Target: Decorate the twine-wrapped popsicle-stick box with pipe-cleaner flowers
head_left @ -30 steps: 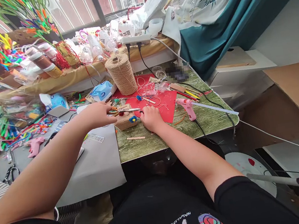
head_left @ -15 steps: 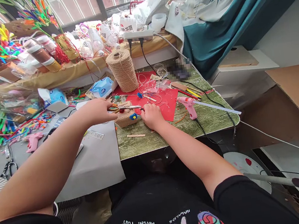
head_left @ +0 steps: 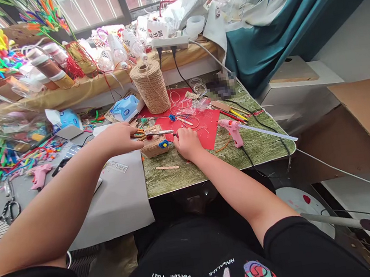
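Observation:
My left hand (head_left: pixel 121 138) is closed around the orange handles of a pair of scissors (head_left: pixel 159 132). Their blades point right, toward the fingertips of my right hand (head_left: pixel 187 143). That hand is pinched on something small and dark by the blade tips, too hidden to name. Beneath the scissors is a small box wrapped in twine (head_left: pixel 154 150), with a blue flower with a yellow centre (head_left: pixel 164 144) at its right side. A dark red piece on the box is partly covered by the blades. In front of the box lies a flat wooden craft stick (head_left: pixel 167 167).
A big twine spool (head_left: pixel 150 88) stands behind the box, beside a red sheet (head_left: pixel 209 130). To the right, a pink glue gun (head_left: pixel 233 131) trails a cord. Another pink glue gun (head_left: pixel 40 176) and black-handled scissors (head_left: pixel 10 209) lie left. Bottles and a power strip (head_left: pixel 171 43) line the sill.

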Available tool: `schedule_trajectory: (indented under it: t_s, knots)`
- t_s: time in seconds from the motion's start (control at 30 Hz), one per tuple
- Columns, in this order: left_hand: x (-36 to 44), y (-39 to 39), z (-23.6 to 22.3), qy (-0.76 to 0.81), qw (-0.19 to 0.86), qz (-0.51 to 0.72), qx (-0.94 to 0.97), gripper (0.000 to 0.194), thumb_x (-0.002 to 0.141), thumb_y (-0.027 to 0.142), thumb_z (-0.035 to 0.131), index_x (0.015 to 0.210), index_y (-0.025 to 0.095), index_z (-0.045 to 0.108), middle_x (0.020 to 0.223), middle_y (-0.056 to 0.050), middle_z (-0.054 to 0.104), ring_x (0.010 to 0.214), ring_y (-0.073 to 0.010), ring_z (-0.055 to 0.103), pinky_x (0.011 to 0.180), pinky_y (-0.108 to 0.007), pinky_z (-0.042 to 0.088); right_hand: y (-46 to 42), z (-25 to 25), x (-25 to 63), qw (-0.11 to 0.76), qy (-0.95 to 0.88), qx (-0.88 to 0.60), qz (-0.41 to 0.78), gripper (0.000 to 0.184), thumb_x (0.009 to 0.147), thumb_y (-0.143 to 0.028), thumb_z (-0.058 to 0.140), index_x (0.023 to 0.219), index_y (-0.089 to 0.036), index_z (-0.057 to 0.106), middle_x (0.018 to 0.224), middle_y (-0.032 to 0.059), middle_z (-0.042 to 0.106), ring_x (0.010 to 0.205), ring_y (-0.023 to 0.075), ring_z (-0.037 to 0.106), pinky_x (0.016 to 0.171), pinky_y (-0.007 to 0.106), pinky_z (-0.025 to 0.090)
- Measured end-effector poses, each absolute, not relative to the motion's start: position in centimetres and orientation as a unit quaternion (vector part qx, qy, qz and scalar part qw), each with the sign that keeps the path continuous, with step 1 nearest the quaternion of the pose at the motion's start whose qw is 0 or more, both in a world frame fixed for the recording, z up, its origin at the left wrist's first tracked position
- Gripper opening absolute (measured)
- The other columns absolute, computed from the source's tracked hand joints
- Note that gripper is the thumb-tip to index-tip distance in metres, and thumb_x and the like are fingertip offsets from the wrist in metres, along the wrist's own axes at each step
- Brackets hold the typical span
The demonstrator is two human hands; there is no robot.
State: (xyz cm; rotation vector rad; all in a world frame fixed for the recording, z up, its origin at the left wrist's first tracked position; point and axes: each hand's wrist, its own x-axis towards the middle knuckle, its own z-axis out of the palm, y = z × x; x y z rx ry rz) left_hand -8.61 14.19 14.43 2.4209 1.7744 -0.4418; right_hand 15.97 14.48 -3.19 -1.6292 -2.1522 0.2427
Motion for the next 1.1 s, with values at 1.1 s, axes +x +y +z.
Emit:
schedule_trajectory:
  t_s: [1.1]
  knots:
    - [-10.5, -1.6, 5.6, 0.587, 0.135, 0.134, 0.787, 0.059, 0.083, 0.036, 0.065, 0.142, 0.032, 0.058, 0.139, -0.009, 0.065, 0.13, -0.0347, 0.062, 0.114, -0.049, 0.052, 2.3, -0.1, 21.1, 0.335, -0.465, -0.461, 0.677, 0.042, 0.103, -0.056, 0.043, 0.081, -0.024, 0.059, 0.07, 0.0008, 0.051, 0.062, 0.0189, 0.045, 0.062, 0.032, 0.039]
